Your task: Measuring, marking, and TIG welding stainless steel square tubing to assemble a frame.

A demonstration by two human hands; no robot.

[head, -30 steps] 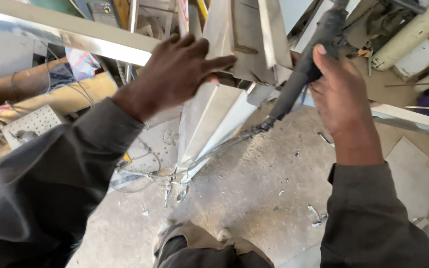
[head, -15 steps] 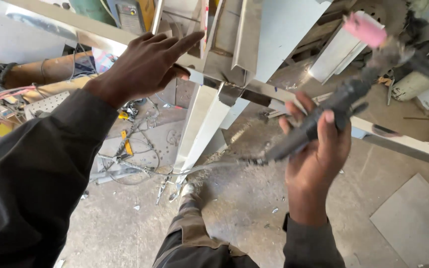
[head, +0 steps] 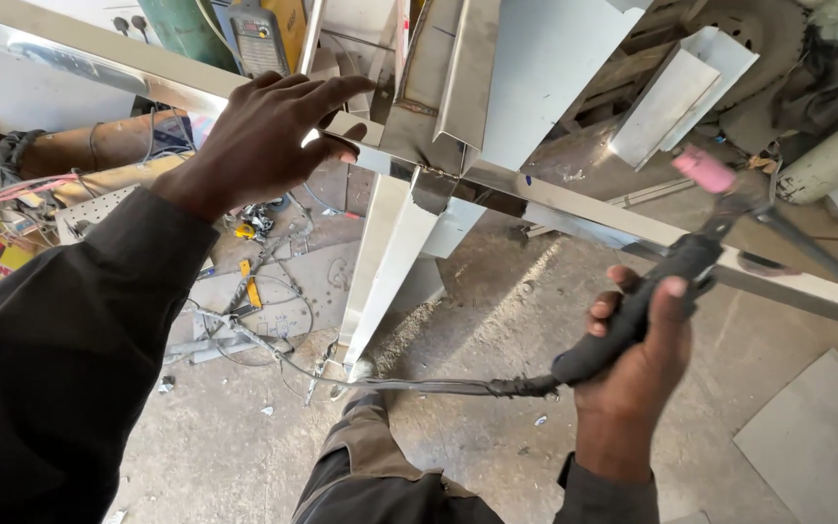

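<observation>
- Welding torch [head: 666, 277]: a dark handle with a pink ceramic nozzle at its far end, held in the right half of the scene, just near of the long shiny metal bar [head: 574, 199]. Half a second ago it sat higher and further right; a second ago it lay close against the upright pieces at the joint. It has since been drawn back toward the person, and its nozzle now points away to the far right, clear of the joint.
- Right hand [head: 632, 374]: fingers clenched around the torch handle, thumb on top. It has dropped lower and nearer than before, so as a judgement the torch is off the work for the moment.
- Torch cable [head: 409, 385]: runs left from the handle's near end, above the concrete floor [head: 497, 291] and toward the foot of the frame.
- Left hand [head: 269, 141]: fingers spread and released, gripping nothing, fingertips touching or almost touching the bar just left of the joint. It has stayed about there through all three moments.
- Folded sheet-metal pieces [head: 458, 87]: stand upright on the bar at the joint, with a slanting leg [head: 390, 262] below.
- Further left: tangled wires [head: 244, 320] on the floor and a yellow machine [head: 264, 34] at the far edge.
</observation>
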